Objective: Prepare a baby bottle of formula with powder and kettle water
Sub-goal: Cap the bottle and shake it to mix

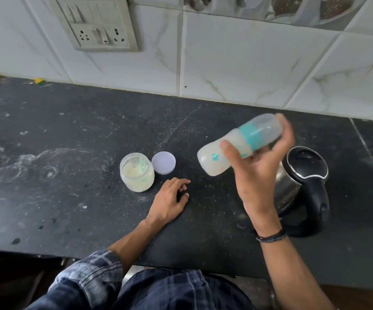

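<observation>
From the head view, I have the bottle (237, 145) up in the air in my right hand (257, 166), well above the dark tabletop (69, 198) and tipped nearly onto its side, base toward the left, capped end toward the wall. The fingers wrap the middle and the teal collar; the thumb presses the lower body. The bottle is blurred, and the body looks milky, so I judge the powder and water are in and I am at the shaking step. It should handle as a light, stiff plastic thing with sloshing weight inside, smooth and perhaps slippery (I cannot tell whether it is wet). The narrow waist just below the collar is the safest place to hold; a finger over the cap would guard against it working loose.

My left hand (169, 200) rests on the tabletop, fingers loosely curled, gripping nothing. Just beside it to the left stands the open powder jar (137, 173), a scoop (143, 164) inside it, its lid (163, 162) lying flat just beside the jar. The kettle (301, 189) stands at the right, lid down, partly hidden by my right wrist.
</observation>
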The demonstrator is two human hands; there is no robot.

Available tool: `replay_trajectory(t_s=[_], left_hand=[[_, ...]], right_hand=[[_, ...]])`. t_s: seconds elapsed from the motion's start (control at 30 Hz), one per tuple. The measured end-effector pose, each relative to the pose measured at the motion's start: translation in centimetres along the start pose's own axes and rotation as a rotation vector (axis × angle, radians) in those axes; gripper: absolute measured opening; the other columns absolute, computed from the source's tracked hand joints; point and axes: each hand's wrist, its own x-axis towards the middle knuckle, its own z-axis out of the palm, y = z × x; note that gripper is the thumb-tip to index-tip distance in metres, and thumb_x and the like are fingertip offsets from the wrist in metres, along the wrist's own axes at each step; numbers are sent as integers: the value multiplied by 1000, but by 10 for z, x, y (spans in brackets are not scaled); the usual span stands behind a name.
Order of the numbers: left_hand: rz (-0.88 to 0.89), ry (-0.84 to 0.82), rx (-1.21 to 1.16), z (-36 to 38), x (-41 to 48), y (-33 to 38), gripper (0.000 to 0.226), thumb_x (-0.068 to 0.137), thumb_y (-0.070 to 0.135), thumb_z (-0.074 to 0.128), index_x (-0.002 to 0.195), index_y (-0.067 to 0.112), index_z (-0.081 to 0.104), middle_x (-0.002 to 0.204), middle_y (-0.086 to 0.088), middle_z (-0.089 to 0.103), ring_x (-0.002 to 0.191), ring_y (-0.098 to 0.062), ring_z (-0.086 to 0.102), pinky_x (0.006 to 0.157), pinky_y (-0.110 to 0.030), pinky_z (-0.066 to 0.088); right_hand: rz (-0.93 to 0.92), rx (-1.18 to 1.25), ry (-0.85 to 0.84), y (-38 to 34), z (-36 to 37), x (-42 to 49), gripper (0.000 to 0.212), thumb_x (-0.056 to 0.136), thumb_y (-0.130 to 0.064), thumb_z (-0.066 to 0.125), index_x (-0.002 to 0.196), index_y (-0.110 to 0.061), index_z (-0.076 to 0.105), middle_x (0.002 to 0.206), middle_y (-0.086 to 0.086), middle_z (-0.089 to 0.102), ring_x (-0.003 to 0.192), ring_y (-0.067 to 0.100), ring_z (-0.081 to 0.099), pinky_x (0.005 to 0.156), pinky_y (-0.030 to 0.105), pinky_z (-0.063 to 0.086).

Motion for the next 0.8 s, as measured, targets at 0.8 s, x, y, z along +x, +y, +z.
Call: replay_trajectory(t_s=[0.8], left_hand=[[-1, 13, 1, -1, 1, 1, 34, 93, 20, 66, 126, 26, 64, 100, 15, 57, 94, -6, 51, 84, -29, 50]], right_hand=[[-125, 18, 117, 0, -2, 10, 94, 88, -11, 86, 154, -25, 20, 142, -7, 53, 114, 12, 66, 93, 32, 58]])
